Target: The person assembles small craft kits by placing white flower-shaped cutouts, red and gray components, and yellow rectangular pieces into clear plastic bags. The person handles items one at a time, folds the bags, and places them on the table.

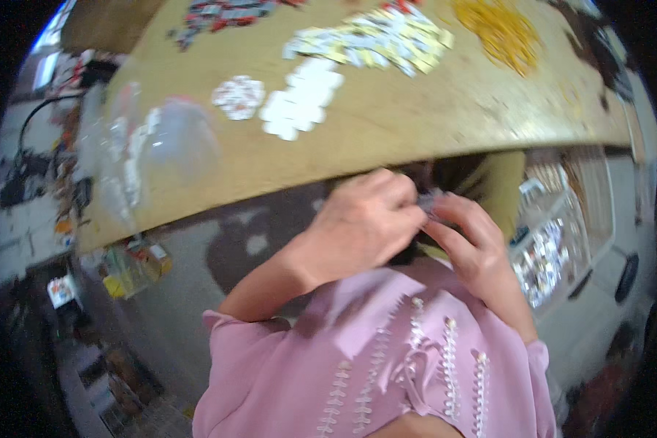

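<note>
Both grips pinched shut on a small grey piece (429, 198), left hand (361, 223) and right hand (469, 237) meeting below the bench (387, 124) edge. On the bench: white tiles (299, 98), yellow heap (502, 29), clear bags (150, 150).

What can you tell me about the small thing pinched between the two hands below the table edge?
The small piece looks pale grey-lilac and thin, perhaps foil or plastic film; blur hides its details. Only a sliver shows, pinched between the fingertips of the left hand and the right hand. It is held in the air just below the edge of the wooden table, above the pink blouse. Nothing else touches it.
</note>
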Tool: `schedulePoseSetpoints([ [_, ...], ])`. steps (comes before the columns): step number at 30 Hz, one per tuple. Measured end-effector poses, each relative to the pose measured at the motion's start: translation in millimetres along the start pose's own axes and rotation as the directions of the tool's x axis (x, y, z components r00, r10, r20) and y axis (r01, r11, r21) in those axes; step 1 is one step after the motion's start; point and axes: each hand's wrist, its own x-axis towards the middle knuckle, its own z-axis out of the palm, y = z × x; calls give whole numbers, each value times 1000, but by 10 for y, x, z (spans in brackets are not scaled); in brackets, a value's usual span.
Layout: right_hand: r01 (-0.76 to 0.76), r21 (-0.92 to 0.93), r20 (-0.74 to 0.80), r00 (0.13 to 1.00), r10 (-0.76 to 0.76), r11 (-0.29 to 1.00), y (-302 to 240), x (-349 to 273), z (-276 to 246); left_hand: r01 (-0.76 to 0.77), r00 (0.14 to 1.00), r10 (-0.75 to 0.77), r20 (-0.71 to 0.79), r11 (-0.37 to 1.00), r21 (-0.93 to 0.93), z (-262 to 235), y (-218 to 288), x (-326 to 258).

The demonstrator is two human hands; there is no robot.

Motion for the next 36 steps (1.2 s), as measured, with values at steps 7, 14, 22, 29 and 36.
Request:
schedulePoseSetpoints([
  [7, -39, -96, -80, 996, 32, 995, -19, 49, -10, 249, 949, -255, -185, 967, -54, -850, -698, 164],
  [14, -23, -79, -96, 995, 15, 997, -33, 23, 112, 426, 807, -62, -587, 750, 507, -1716, -2994, 131],
  [22, -54, -61, -95, 994, 48, 997, -3, 64, 45, 586, 807, -352, -474, 579, 567, -1721, -2901, 202],
  [29, -29, 51, -110, 993, 34, 998, 40, 185, 39, 412, 691, -652, -313, 711, -570, -1229, -1373, 220],
  [36, -69, 144, -90, 992, 83, 987, 22, 270, -5, 13, 961, -83, -263, 967, -255, -257, 8, 226],
])
